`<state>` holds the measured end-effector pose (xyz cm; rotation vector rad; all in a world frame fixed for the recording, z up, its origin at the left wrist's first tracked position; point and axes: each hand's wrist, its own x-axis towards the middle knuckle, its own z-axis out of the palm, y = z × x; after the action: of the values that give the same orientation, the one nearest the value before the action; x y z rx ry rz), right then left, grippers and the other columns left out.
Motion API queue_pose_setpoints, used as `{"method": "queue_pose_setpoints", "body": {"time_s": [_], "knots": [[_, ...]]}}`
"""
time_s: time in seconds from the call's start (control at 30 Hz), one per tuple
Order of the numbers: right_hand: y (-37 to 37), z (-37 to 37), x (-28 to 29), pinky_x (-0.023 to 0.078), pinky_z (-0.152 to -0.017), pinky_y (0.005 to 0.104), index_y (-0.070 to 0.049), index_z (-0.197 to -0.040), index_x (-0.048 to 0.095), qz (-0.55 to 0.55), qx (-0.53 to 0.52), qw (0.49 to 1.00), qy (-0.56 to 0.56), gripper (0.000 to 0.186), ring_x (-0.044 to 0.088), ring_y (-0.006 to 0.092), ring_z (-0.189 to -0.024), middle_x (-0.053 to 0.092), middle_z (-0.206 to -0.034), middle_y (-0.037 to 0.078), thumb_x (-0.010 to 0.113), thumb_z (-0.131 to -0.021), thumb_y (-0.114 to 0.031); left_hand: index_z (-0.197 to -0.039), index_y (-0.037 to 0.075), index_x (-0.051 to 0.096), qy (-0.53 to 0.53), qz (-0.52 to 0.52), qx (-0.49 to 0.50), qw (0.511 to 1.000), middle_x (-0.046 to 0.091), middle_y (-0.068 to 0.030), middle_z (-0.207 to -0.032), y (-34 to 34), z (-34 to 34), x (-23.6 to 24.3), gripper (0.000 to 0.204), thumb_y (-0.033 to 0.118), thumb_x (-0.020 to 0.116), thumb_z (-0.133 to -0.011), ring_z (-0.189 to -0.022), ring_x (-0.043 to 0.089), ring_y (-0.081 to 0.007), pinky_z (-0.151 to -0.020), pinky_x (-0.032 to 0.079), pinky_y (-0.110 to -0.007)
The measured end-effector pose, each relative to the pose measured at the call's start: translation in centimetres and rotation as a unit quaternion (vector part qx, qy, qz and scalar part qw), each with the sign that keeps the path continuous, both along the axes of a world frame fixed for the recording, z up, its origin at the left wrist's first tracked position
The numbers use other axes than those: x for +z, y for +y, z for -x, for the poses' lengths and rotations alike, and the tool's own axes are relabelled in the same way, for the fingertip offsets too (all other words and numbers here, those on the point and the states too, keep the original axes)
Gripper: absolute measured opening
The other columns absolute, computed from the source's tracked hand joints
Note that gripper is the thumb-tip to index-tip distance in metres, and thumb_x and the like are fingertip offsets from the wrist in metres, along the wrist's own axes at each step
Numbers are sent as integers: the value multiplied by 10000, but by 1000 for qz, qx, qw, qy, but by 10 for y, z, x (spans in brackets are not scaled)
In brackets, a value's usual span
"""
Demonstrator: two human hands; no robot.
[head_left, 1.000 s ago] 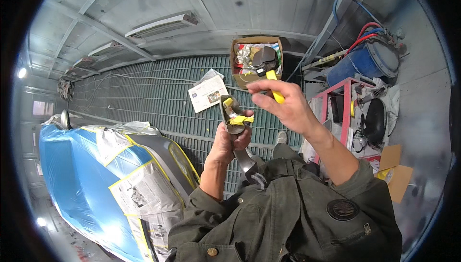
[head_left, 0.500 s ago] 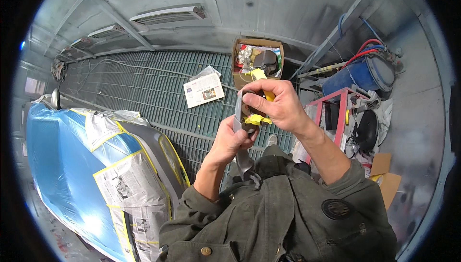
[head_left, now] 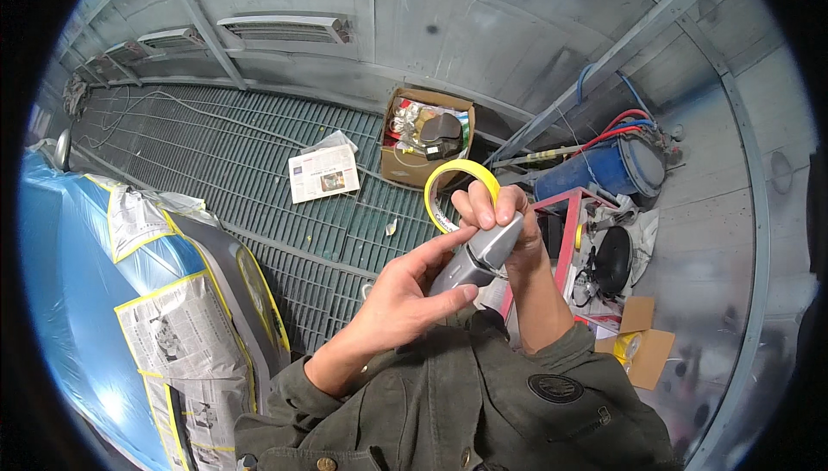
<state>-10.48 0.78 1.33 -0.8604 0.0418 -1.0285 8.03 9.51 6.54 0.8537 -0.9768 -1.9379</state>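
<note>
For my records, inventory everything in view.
Grey piece: one, grey, centre
Tape roll: one clearly seen, yellow, beyond the grey piece
Loose paper: count unclear, white, on the floor grating
Large box: one, brown, upper centre
Small box: one, brown, lower right
Barrel: one, blue, right
Hoses: several, red and blue, beside barrel
Stand: one, red, right, cluttered
Plastic sheet: count unclear, blue, left
Newspaper: several sheets, white, taped at left
Vents: several, pale, upper left
Jacket: one, dark green, bottom
Left grip: one, bare, on the grey piece
Right grip: one, bare, on the grey piece
</note>
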Motion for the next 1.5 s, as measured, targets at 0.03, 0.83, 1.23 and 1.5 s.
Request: {"method": "queue_pose_setpoints", "body": {"time_s": [0.03,0.83,1.23,1.5], "knots": [[0,-1,0,360,-666,224,-169,-908,742,4,9,1000,-14,117,408,115,-782,593,-877,-3,770,-875,-277,-1482,28,446,3,7,-4,1000,605,-42,-1180,0,0,0,653,57,725,-892,-1052,561,-86,-915,465,-262],[28,33,26,477,-666,291,-29,-1542,169,9,-225,894,387,681,566,144,-664,614,-750,86,435,-922,-127,-1314,-2,528,-80,60,149,984,627,-11,-1043,-51,4,-73,624,169,795,-776,-902,594,-84,-788,500,-242],[43,37,-10,532,-788,377,-12,-1520,209,163,-209,819,509,691,705,326,-876,702,-944,197,559,-925,3,-1247,-4,510,-93,78,205,971,678,-126,-1150,-49,37,-71,550,-65,780,-771,-1000,685,-191,-850,581,-320],[40,22,-11,535,-782,484,-16,-1545,187,230,-239,775,538,788,685,435,-907,674,-1033,286,626,-891,6,-1138,-5,572,-209,101,211,949,686,-50,-996,-51,35,-74,406,-16,789,-795,-885,641,-100,-790,541,-261]]}}
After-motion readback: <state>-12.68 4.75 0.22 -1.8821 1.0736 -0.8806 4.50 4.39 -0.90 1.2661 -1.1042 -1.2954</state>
